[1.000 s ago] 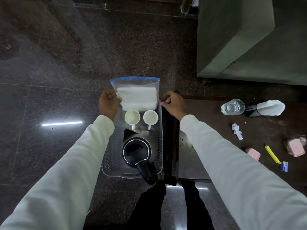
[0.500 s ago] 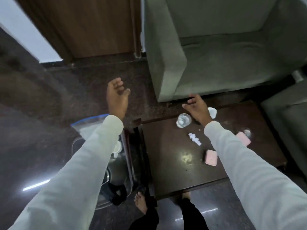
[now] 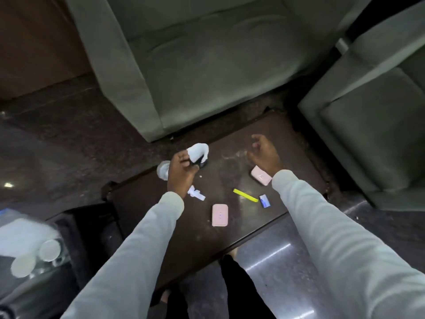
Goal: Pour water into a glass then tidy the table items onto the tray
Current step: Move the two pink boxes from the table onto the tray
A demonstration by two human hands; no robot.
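On the dark wooden table (image 3: 230,231) my left hand (image 3: 181,173) curls its fingers around the black end of a black and white bottle (image 3: 199,151), whose white part sticks up past my fingers. A clear glass (image 3: 162,169) stands just left of that hand, partly hidden by it. My right hand (image 3: 264,155) hovers open over the table's far right, holding nothing. Lying loose are two pink boxes (image 3: 220,214) (image 3: 259,175), a yellow strip (image 3: 245,195), a small blue packet (image 3: 264,201) and crumpled white paper (image 3: 196,194).
The tray (image 3: 34,286) sits low at the left on the floor side, holding two white cups (image 3: 49,249) and a zip bag (image 3: 20,230). A grey sofa (image 3: 207,65) stands behind the table and a second seat (image 3: 372,134) at the right.
Both hands left the tray and moved to the table. My left hand came onto the black and white bottle; my right hand shifted from it to the right. The view swung right.
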